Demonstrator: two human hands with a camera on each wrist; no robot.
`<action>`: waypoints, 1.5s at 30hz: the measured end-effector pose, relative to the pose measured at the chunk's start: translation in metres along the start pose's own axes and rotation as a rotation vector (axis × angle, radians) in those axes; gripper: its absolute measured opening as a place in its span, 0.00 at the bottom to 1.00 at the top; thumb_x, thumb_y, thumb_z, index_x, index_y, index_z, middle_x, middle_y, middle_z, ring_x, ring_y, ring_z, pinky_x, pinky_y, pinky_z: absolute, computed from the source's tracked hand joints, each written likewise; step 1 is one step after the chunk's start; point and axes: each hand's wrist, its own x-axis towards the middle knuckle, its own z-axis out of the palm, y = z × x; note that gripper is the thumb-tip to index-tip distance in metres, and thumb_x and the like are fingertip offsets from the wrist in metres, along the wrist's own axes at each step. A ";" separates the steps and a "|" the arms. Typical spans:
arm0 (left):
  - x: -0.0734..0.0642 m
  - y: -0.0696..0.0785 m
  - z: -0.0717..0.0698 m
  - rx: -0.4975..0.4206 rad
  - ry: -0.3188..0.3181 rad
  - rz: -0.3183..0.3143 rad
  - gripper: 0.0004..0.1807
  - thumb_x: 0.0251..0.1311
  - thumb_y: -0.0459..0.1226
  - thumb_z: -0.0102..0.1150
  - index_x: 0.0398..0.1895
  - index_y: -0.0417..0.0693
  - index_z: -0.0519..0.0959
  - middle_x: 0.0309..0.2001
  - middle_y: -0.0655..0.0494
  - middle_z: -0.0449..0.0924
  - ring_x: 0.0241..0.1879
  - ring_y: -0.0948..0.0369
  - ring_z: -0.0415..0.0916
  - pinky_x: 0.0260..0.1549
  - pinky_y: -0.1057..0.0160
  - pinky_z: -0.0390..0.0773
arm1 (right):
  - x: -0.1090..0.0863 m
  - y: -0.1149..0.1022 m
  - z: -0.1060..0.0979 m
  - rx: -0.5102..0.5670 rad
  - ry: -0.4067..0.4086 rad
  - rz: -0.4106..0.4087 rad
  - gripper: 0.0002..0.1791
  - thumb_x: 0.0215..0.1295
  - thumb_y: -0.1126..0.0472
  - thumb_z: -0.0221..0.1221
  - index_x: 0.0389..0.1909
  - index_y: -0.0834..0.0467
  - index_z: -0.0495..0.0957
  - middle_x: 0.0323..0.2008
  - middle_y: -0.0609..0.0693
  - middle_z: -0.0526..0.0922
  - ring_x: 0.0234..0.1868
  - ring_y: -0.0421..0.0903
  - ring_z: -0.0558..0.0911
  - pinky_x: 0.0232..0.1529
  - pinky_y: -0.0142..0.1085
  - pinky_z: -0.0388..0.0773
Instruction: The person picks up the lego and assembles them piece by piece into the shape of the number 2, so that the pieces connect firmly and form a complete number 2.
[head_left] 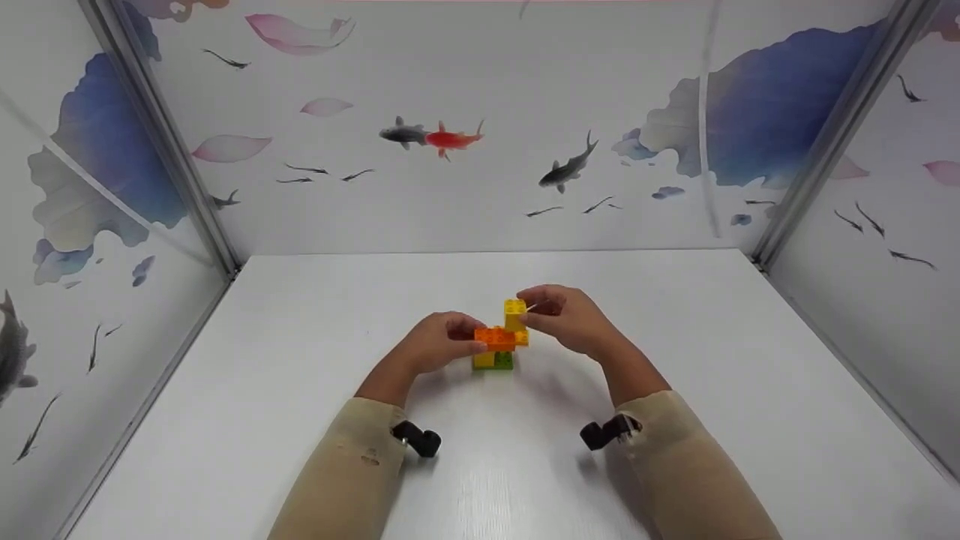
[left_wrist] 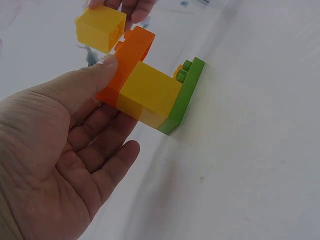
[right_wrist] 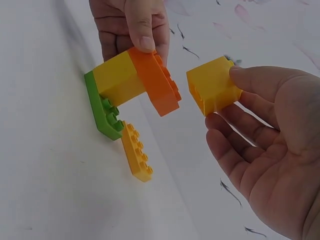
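My left hand point(head_left: 431, 345) pinches an orange brick point(head_left: 493, 340), thumb on its near side and fingers behind. The orange brick sits on one end of a yellow brick point(left_wrist: 151, 90), which stands on a flat green brick point(right_wrist: 102, 110) with a few bare studs showing. In my right hand point(head_left: 570, 319) another yellow brick point(right_wrist: 212, 85) is pinched between thumb and fingers. It hovers just above the orange brick's right end, with a small gap between them in both wrist views. A flat yellow-orange brick point(right_wrist: 136, 152) lies by the green one, studs up; I cannot tell whether they touch.
The white table point(head_left: 300, 442) stretches around the bricks. A back wall point(head_left: 465, 202) printed with fish and petals closes off the far side, with side panels and metal posts point(head_left: 832, 135) at left and right. Black wrist mounts point(head_left: 417, 439) stick out from both sleeves.
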 end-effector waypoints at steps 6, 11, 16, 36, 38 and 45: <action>0.001 -0.003 0.000 0.010 0.002 0.011 0.18 0.65 0.54 0.74 0.55 0.65 0.86 0.56 0.63 0.87 0.57 0.58 0.81 0.69 0.50 0.80 | 0.000 -0.001 0.007 0.002 -0.024 -0.002 0.21 0.72 0.49 0.69 0.64 0.41 0.83 0.61 0.45 0.85 0.60 0.48 0.85 0.65 0.46 0.85; 0.002 -0.005 0.000 -0.001 0.001 0.038 0.16 0.66 0.52 0.74 0.55 0.65 0.87 0.56 0.63 0.87 0.57 0.58 0.82 0.68 0.51 0.81 | 0.001 0.001 0.013 0.001 -0.038 0.015 0.21 0.72 0.48 0.69 0.64 0.41 0.83 0.63 0.45 0.85 0.61 0.48 0.85 0.65 0.47 0.85; 0.002 -0.004 0.001 0.001 0.003 0.035 0.16 0.66 0.52 0.74 0.55 0.65 0.87 0.56 0.63 0.87 0.57 0.58 0.82 0.67 0.51 0.81 | 0.002 0.001 0.015 -0.010 -0.040 0.024 0.20 0.72 0.48 0.69 0.63 0.40 0.83 0.62 0.45 0.85 0.60 0.48 0.85 0.65 0.47 0.85; 0.002 -0.004 0.001 -0.013 -0.009 0.015 0.16 0.65 0.52 0.74 0.54 0.66 0.87 0.55 0.63 0.87 0.57 0.58 0.82 0.68 0.51 0.81 | 0.003 0.002 0.016 -0.064 -0.034 0.033 0.20 0.73 0.46 0.68 0.63 0.41 0.83 0.57 0.43 0.87 0.57 0.48 0.85 0.64 0.46 0.86; 0.002 -0.003 0.001 -0.018 -0.005 0.026 0.16 0.65 0.52 0.74 0.54 0.65 0.87 0.55 0.63 0.87 0.56 0.58 0.82 0.68 0.51 0.81 | 0.003 0.001 0.016 -0.076 -0.031 0.026 0.20 0.73 0.46 0.68 0.63 0.41 0.84 0.57 0.44 0.88 0.57 0.48 0.85 0.63 0.45 0.86; 0.001 -0.003 0.002 -0.007 0.005 0.043 0.16 0.66 0.52 0.74 0.54 0.63 0.87 0.54 0.62 0.87 0.55 0.59 0.82 0.68 0.51 0.81 | 0.002 0.000 0.016 -0.095 -0.028 0.018 0.19 0.73 0.47 0.68 0.62 0.41 0.84 0.56 0.43 0.88 0.56 0.48 0.85 0.62 0.44 0.86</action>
